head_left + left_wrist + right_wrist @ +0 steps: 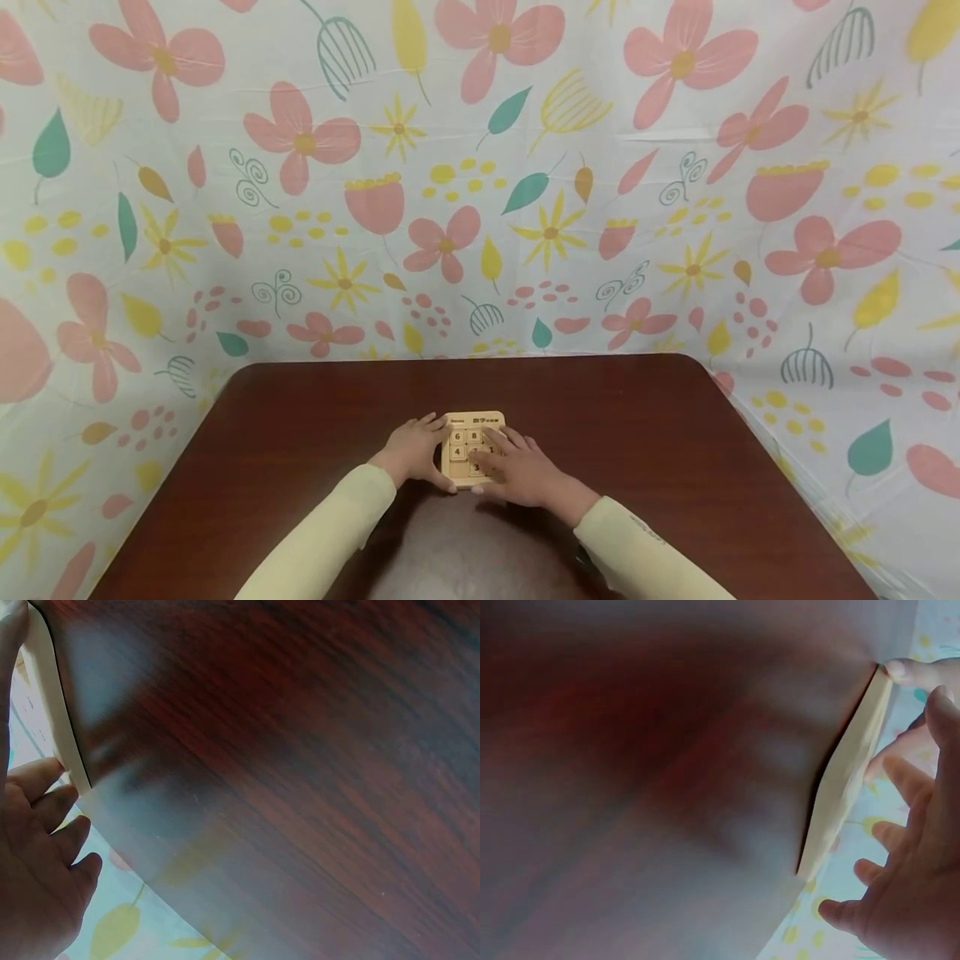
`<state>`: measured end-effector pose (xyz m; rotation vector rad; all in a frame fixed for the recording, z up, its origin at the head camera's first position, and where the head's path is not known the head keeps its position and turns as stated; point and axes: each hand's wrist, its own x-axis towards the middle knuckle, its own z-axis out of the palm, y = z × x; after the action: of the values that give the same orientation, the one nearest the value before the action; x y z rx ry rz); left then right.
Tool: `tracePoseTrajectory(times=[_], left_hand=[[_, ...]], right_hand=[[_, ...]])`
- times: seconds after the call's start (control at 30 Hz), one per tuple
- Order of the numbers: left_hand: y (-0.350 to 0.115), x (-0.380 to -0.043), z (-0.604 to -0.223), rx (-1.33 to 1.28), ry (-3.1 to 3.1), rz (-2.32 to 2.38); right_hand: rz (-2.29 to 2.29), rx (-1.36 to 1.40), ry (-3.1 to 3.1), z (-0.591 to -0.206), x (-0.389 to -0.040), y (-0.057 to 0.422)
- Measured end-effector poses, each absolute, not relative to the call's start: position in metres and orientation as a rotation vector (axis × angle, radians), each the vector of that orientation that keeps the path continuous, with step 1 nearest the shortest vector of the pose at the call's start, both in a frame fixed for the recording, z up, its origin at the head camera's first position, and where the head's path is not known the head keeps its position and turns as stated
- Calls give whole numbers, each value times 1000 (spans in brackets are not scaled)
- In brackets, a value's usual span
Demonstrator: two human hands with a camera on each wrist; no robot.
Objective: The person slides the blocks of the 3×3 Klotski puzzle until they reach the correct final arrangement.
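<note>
Wooden number puzzle [460,452] lies flat on the dark table [615,425]. Your left hand [412,451] holds its left side between thumb and fingers; your right hand [527,477], fingers spread, covers its right side. Floral cloth [480,250] hangs beyond it.

The dark-red wooden table [637,425] leaves passage beyond the flat, pale wooden number board [459,472]; left-hand fingers [435,424] block its left edge, right-hand fingers [498,441] its right; white floral-print cloth [480,187] bounds the back.
</note>
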<state>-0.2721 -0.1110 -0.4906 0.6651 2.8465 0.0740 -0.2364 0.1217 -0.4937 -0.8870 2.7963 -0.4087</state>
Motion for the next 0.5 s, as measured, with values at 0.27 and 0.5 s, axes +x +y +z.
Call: tracePoseTrajectory(times=[0.27, 0.5], left_hand=[[-110, -272, -493, 681, 2853, 74], [-111, -272, -491, 664, 2851, 85]], right_hand=[[-319, -841, 2805, -492, -247, 102], [-297, -911, 2729, -491, -233, 110]])
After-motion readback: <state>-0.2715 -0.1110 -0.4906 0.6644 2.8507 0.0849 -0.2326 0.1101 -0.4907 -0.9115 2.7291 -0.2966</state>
